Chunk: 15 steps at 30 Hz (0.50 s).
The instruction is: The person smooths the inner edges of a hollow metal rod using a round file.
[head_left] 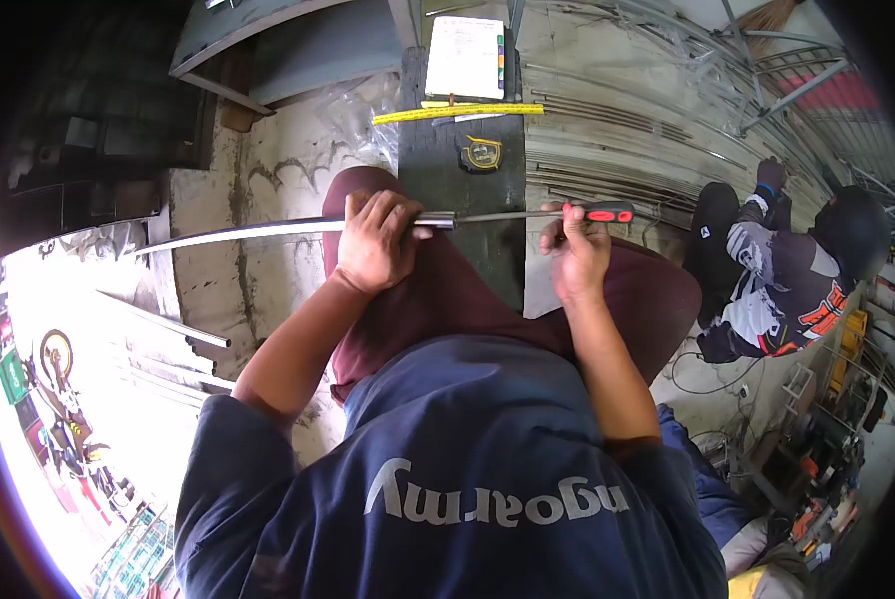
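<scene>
A long shiny metal tube point(268, 230) lies across my left thigh and runs off to the left. My left hand point(378, 240) is wrapped over it close to its right end. From that end a thin metal rod extends right to a red and black handle point(608, 212); where the rod meets the tube, I cannot tell how far it goes in. My right hand point(579, 250) pinches the rod just left of the handle, with fingers curled.
A dark bench point(462, 190) in front bears a tape measure point(481, 154), a yellow folding rule point(457, 113) and an open notebook point(464, 60). Metal rods point(607, 180) lie on the floor to the right. A co-worker point(787, 270) crouches at the right. More tubes point(183, 329) lie left.
</scene>
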Available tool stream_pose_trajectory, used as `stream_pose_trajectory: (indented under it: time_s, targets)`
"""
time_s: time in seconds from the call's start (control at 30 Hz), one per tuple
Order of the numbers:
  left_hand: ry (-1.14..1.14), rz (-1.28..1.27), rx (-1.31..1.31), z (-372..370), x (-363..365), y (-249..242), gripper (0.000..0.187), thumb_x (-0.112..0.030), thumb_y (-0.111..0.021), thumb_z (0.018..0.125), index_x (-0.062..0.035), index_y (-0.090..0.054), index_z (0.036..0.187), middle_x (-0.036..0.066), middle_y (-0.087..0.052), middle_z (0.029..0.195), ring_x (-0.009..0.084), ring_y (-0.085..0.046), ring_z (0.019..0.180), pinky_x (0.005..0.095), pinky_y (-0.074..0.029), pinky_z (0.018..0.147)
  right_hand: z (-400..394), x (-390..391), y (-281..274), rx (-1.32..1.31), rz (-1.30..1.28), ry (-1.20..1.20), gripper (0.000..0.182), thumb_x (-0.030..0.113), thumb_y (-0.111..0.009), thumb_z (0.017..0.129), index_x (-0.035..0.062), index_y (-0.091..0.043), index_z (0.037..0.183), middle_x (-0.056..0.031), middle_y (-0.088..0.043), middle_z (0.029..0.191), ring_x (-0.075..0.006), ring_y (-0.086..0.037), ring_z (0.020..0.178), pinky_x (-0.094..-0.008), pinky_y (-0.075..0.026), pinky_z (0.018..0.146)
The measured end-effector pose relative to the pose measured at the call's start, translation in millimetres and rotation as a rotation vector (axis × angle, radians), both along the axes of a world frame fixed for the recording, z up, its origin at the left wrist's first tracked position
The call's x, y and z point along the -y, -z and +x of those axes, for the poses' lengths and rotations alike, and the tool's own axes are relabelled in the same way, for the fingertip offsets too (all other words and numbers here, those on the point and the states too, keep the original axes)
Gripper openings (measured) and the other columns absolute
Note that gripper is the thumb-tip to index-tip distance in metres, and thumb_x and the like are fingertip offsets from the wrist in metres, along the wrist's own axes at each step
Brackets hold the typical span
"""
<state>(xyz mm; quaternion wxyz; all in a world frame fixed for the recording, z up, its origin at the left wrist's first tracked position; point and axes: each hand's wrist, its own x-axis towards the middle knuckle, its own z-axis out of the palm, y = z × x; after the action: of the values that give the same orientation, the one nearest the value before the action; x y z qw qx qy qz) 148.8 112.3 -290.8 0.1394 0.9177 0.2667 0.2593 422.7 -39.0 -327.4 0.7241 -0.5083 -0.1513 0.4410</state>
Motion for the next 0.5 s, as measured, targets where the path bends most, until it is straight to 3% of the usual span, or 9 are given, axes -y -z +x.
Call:
stream_pose_trajectory:
  time_s: [0.13,0.17,0.27,0.37,0.43,0.5]
  targets:
    - [0.002,-0.033,-0.016,0,-2,6,0.020,-0.019,-0.073,0.093,-0.0100,-0.069,0.110,0.008,-0.068,0.099,0.0290,-0.067,0.092,0.0452,-0.043,0.087,-34,2,-15,-0.042,0.013,-0.124,0.023,0.027,-0.063,0.112,0.0042,-0.063,0.110,-0.0234,-0.074,0.114,-0.0196,-0.065,0.057,-0.0335,-0.049,0.050]
    - [0.006,-0.023,-0.025,-1,-3,7,0.019,-0.019,-0.073,0.093,-0.0099,-0.069,0.110,0.008,-0.068,0.099,0.0291,-0.067,0.092,0.0451,-0.043,0.087,-21,1,-20,0.002,-0.081,-0.124,0.025,0.028,-0.064,0.111,0.0039,-0.063,0.106,-0.0220,-0.074,0.113,-0.0177,-0.063,0.057,-0.0322,-0.049,0.051]
    - [0.002,-0.017,-0.057,-1,-2,1,0.019,-0.020,-0.071,0.094,-0.0094,-0.069,0.110,0.008,-0.068,0.098,0.0294,-0.068,0.091,0.0445,-0.043,0.087,-4,-5,-7,-0.019,0.002,0.060,0.027,0.030,-0.065,0.110,0.0041,-0.065,0.101,-0.0164,-0.072,0.104,-0.0136,-0.059,0.056,-0.0281,-0.048,0.053]
    - [0.016,0.018,-0.019,2,-4,8,0.019,-0.020,-0.070,0.095,-0.0094,-0.069,0.110,0.008,-0.069,0.097,0.0298,-0.068,0.090,0.0441,-0.044,0.086,-38,0,-22,-0.107,-0.017,-0.087,0.021,0.025,-0.064,0.111,0.0037,-0.064,0.108,-0.0214,-0.074,0.112,-0.0176,-0.062,0.056,-0.0314,-0.049,0.051]
    - [0.043,-0.021,-0.023,-1,-7,8,0.028,-0.029,-0.075,0.093,-0.0098,-0.068,0.112,0.007,-0.070,0.096,0.0287,-0.069,0.089,0.0429,-0.044,0.084,-16,-1,-11,0.028,-0.044,-0.123,0.022,0.026,-0.063,0.111,0.0037,-0.063,0.110,-0.0219,-0.074,0.113,-0.0187,-0.063,0.057,-0.0319,-0.048,0.050]
    - [0.056,-0.058,-0.039,0,-5,-9,0.034,-0.034,-0.078,0.091,-0.0102,-0.068,0.114,0.006,-0.070,0.096,0.0278,-0.069,0.087,0.0425,-0.045,0.084,10,-7,0,0.009,-0.017,0.015,0.025,0.029,-0.063,0.112,0.0040,-0.063,0.111,-0.0201,-0.074,0.112,-0.0176,-0.063,0.057,-0.0301,-0.047,0.050]
